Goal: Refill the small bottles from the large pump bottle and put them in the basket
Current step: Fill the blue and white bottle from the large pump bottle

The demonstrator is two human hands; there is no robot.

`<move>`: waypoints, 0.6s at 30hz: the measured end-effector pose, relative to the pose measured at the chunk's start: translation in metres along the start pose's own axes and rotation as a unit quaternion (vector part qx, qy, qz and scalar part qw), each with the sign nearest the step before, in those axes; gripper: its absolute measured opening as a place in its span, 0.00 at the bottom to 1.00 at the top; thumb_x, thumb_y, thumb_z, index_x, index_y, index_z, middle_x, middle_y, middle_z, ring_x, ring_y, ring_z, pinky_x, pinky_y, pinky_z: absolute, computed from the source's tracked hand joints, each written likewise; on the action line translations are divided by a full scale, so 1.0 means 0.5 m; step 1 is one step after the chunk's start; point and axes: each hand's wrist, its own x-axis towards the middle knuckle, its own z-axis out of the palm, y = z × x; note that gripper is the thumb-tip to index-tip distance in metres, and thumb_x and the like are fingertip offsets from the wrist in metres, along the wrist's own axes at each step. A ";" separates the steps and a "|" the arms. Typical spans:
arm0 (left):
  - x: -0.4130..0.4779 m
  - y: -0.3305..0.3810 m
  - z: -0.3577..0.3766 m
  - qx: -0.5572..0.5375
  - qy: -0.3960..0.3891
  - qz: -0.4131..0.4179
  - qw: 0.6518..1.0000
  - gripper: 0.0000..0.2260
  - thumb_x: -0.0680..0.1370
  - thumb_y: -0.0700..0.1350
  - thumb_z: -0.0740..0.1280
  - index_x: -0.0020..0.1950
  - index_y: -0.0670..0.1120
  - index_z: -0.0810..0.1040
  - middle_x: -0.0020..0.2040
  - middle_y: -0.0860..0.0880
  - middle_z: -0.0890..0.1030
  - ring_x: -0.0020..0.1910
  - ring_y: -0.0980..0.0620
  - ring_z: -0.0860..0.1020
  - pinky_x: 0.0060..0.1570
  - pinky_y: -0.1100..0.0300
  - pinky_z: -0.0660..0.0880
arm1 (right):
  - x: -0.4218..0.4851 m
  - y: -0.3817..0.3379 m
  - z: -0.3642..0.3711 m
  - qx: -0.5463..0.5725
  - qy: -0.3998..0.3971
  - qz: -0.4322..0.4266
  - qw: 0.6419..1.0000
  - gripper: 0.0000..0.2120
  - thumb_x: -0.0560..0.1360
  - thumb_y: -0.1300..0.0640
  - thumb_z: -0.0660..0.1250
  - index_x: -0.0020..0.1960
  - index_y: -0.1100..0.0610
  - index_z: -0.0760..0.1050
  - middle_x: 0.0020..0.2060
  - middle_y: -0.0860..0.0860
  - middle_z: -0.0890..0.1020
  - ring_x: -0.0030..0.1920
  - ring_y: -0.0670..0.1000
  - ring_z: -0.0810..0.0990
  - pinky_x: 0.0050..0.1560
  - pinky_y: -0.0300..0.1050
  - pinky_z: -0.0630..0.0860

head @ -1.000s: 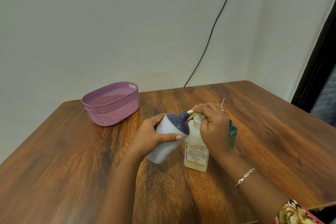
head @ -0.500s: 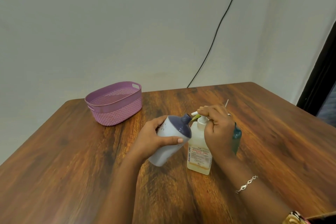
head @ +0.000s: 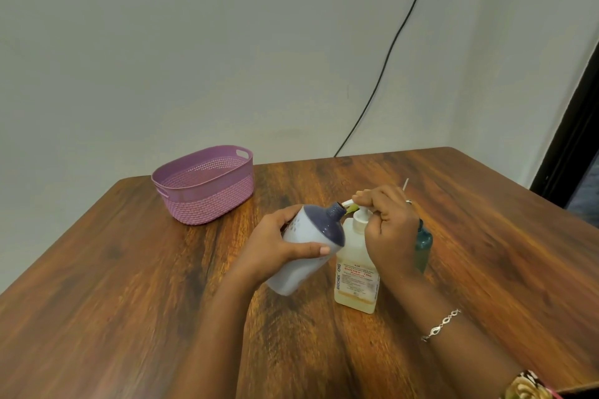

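Note:
My left hand (head: 275, 244) grips a small white bottle with a dark blue top (head: 308, 236), tilted so its open neck meets the pump's white spout. The large pump bottle (head: 356, 278) with pale yellow liquid stands upright on the wooden table (head: 129, 285). My right hand (head: 389, 230) rests on the pump head with fingers curled over it. A teal small bottle (head: 423, 244) stands just behind my right hand, mostly hidden. The purple woven basket (head: 207, 201) sits at the table's back left and looks empty.
A black cable (head: 389, 52) runs down the white wall to the table's back edge. A thin white stick (head: 405, 184) pokes up behind my right hand. A dark door frame (head: 570, 126) stands at the right.
My hands and both bottles keep the same pose, spout at the neck. Only the head camera has shifted slightly, moving the scene a little down and right.

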 end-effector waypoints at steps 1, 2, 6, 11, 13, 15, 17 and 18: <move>0.000 0.000 -0.001 0.002 0.000 -0.001 1.000 0.27 0.56 0.62 0.73 0.53 0.59 0.76 0.50 0.55 0.81 0.48 0.57 0.79 0.49 0.52 0.79 | 0.008 -0.002 -0.003 0.011 -0.002 0.009 1.000 0.16 0.69 0.64 0.53 0.38 0.65 0.79 0.35 0.56 0.80 0.38 0.55 0.78 0.37 0.46 0.76; 0.000 -0.001 -0.001 0.004 0.000 -0.003 1.000 0.27 0.56 0.62 0.73 0.54 0.59 0.76 0.51 0.55 0.81 0.48 0.56 0.79 0.50 0.52 0.79 | 0.016 -0.004 -0.005 0.019 -0.005 0.018 1.000 0.16 0.69 0.63 0.53 0.38 0.65 0.79 0.35 0.56 0.80 0.38 0.55 0.78 0.37 0.44 0.76; -0.002 -0.002 -0.001 0.013 -0.004 -0.005 1.000 0.28 0.56 0.63 0.72 0.55 0.58 0.76 0.51 0.55 0.81 0.49 0.56 0.79 0.51 0.50 0.78 | 0.013 -0.009 -0.005 0.001 -0.002 0.007 1.000 0.16 0.70 0.64 0.53 0.38 0.65 0.79 0.35 0.55 0.80 0.38 0.55 0.78 0.36 0.43 0.75; -0.001 0.005 -0.002 0.002 0.009 -0.003 1.000 0.27 0.56 0.61 0.73 0.53 0.59 0.77 0.50 0.55 0.82 0.47 0.57 0.79 0.50 0.52 0.78 | -0.003 -0.001 0.010 -0.037 -0.014 -0.010 0.999 0.16 0.68 0.66 0.52 0.38 0.65 0.80 0.34 0.57 0.80 0.37 0.55 0.77 0.39 0.32 0.68; -0.002 0.008 -0.001 0.005 0.007 -0.005 1.000 0.26 0.55 0.62 0.73 0.52 0.60 0.77 0.50 0.55 0.81 0.48 0.57 0.79 0.50 0.53 0.78 | -0.005 -0.002 0.008 -0.032 -0.014 0.000 0.999 0.17 0.68 0.66 0.52 0.38 0.65 0.80 0.35 0.57 0.80 0.38 0.55 0.77 0.41 0.29 0.67; -0.005 0.010 0.001 0.004 0.004 -0.004 1.000 0.26 0.55 0.62 0.73 0.52 0.61 0.76 0.50 0.55 0.81 0.48 0.56 0.79 0.50 0.53 0.78 | -0.006 -0.005 0.003 -0.020 -0.010 0.006 1.000 0.17 0.68 0.66 0.51 0.39 0.65 0.80 0.35 0.57 0.80 0.38 0.55 0.77 0.40 0.33 0.69; -0.006 0.011 0.002 0.002 0.004 -0.002 1.000 0.26 0.55 0.62 0.73 0.52 0.60 0.76 0.50 0.55 0.81 0.48 0.57 0.79 0.49 0.55 0.79 | 0.003 -0.008 -0.002 -0.010 -0.008 0.003 1.000 0.17 0.68 0.66 0.52 0.39 0.65 0.80 0.36 0.56 0.80 0.38 0.55 0.78 0.38 0.40 0.73; -0.007 0.011 0.004 0.000 0.003 -0.001 1.000 0.26 0.56 0.61 0.73 0.53 0.60 0.77 0.50 0.55 0.81 0.47 0.58 0.79 0.48 0.56 0.79 | 0.008 -0.009 -0.005 -0.007 -0.007 0.003 1.000 0.17 0.68 0.65 0.52 0.39 0.65 0.80 0.36 0.56 0.81 0.38 0.56 0.78 0.37 0.43 0.75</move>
